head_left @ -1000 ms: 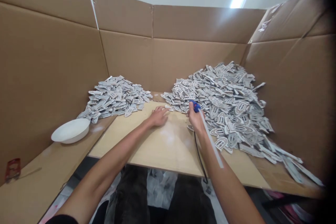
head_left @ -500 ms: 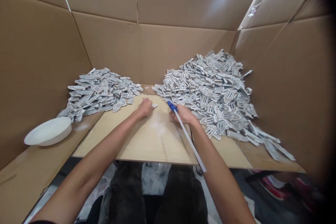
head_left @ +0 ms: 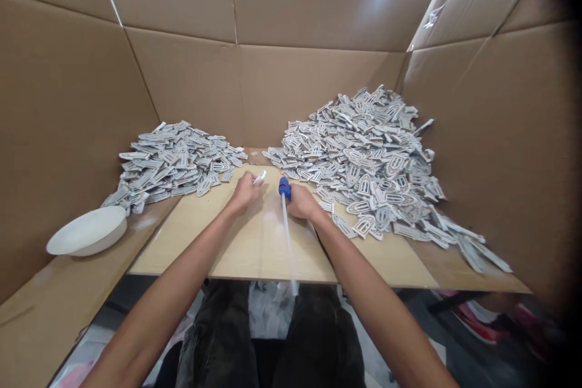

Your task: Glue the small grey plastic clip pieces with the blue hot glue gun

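My left hand (head_left: 246, 193) is closed on a small white slotted piece (head_left: 259, 177), pinched between thumb and fingers just above the board. To its right, my right hand (head_left: 303, 201) grips a blue hot glue gun (head_left: 284, 187). A long translucent glue stick (head_left: 288, 242) sticks out of the gun's back and slants down towards my lap. The gun and the pinched piece are close but apart. A large pile of flat, round-ended slotted pieces (head_left: 364, 151) lies beyond my right hand. A smaller pile of similar pieces (head_left: 179, 157) lies beyond my left hand.
A pale wooden board (head_left: 268, 254) covers the middle of the work surface. At the left stands a white bowl (head_left: 86, 231) on cardboard. Tall cardboard walls (head_left: 318, 76) close in the back and sides. A person's red shoe (head_left: 477, 322) shows below the table, right.
My left hand has lifted the white piece and turned it upward. The glue gun has moved left towards it, and its stick has swung nearly upright in view.
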`<state>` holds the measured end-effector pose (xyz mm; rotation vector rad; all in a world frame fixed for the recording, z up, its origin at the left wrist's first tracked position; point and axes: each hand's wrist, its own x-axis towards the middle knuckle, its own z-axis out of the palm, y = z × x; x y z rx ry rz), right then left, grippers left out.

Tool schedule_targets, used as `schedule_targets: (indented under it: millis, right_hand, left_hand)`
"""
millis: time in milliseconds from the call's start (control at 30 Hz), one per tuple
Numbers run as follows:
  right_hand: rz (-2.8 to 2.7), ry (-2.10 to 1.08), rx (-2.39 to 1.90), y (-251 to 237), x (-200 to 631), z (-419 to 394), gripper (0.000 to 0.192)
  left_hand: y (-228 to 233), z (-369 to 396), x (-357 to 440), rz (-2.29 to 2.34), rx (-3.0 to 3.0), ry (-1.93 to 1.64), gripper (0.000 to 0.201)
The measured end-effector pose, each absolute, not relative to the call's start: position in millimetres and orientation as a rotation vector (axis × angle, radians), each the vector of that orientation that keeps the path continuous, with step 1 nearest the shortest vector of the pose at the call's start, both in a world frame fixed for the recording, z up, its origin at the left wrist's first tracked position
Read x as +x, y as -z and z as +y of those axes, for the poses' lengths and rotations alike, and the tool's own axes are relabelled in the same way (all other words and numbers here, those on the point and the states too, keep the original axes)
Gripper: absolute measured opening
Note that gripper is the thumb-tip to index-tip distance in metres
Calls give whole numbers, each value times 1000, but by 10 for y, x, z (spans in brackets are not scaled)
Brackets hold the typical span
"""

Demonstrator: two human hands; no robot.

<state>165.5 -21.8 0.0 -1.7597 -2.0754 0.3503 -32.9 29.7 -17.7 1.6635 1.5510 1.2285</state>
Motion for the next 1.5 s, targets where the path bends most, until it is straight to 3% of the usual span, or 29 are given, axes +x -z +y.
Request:
schedule_targets:
  millis: [100, 233, 600, 733, 900, 1067, 1233, 1367, 1500]
  right_hand:
    - [-2077, -306, -1790, 3, 1670, -208, 30]
    - [-2092, -281, -1774, 30, 1695, -189, 24]
    - [-2065, -339, -1742, 28, 1735, -184, 22]
    - [-1897, -514, -1591, -25, 1778, -206, 13]
    - [-1506, -827, -1358, 9, 1716, -158, 20]
    - [-1450, -977, -1173, 39, 1619, -150, 26]
    - [-1435, -840, -1280, 6, 1652, -166, 33]
    - [-1402, -856, -1232, -4, 1669, -147, 24]
    - [-1382, -793, -1258, 0, 1664, -133, 34]
  left_hand:
    - [109, 261, -282, 1345, 1373, -1211, 15]
    - [39, 208, -251, 1245, 1129, -1113, 25]
    - [41, 141, -174, 1108, 1045, -1124, 11]
    - [60, 122, -187, 1092, 1143, -1093, 20]
    - [71, 50, -151, 971, 1268, -1092, 29]
    - [69, -4, -123, 942, 1346, -1158, 32]
    - [115, 71, -131, 1032, 1310, -1249, 33]
    - [135, 96, -127, 1055, 1334, -1252, 35]
    - [129, 68, -114, 1065, 1368, -1217, 35]
